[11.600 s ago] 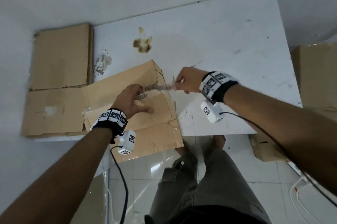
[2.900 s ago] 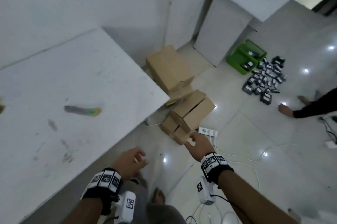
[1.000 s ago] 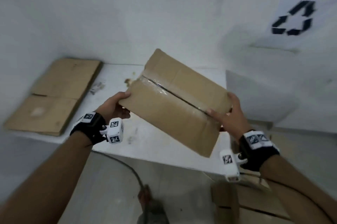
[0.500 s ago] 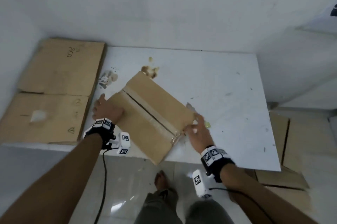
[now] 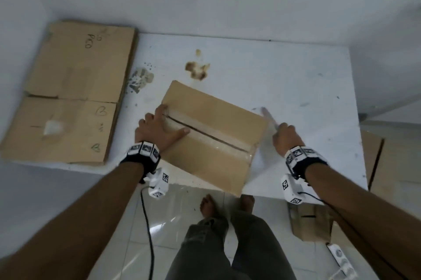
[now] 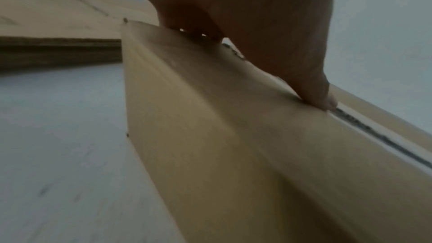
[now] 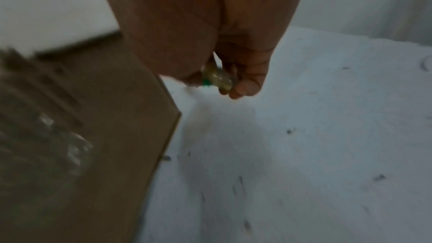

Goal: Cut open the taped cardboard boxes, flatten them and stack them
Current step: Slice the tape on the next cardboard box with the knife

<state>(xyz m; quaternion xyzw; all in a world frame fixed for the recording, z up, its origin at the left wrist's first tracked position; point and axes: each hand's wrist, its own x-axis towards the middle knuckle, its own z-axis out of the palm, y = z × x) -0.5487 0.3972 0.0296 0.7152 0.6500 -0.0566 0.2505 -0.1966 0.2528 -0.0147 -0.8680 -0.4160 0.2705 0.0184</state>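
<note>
A taped cardboard box (image 5: 211,143) lies slantwise on the white table (image 5: 296,70), its near corner past the front edge. Clear tape runs along its dark centre seam (image 5: 205,135). My left hand (image 5: 159,128) presses flat on the box's left end, fingers straight and thumb by the seam; the left wrist view shows the hand (image 6: 268,43) resting on the box (image 6: 210,145). My right hand (image 5: 284,137) hovers just right of the box and grips a knife (image 5: 267,116), whose blurred blade points up and away. Its yellowish handle (image 7: 216,77) sits between my curled fingers (image 7: 247,80).
A stack of flattened cardboard (image 5: 68,90) lies at the table's left end. More boxes (image 5: 387,165) stand on the floor to the right, one (image 5: 312,225) beside a white power strip (image 5: 339,254). My bare feet stand under the table's front edge. Brown stains mark the tabletop.
My right hand has left the box's right end and now holds the knife, raised off the table. My left hand has slid from the box's left edge onto its top.
</note>
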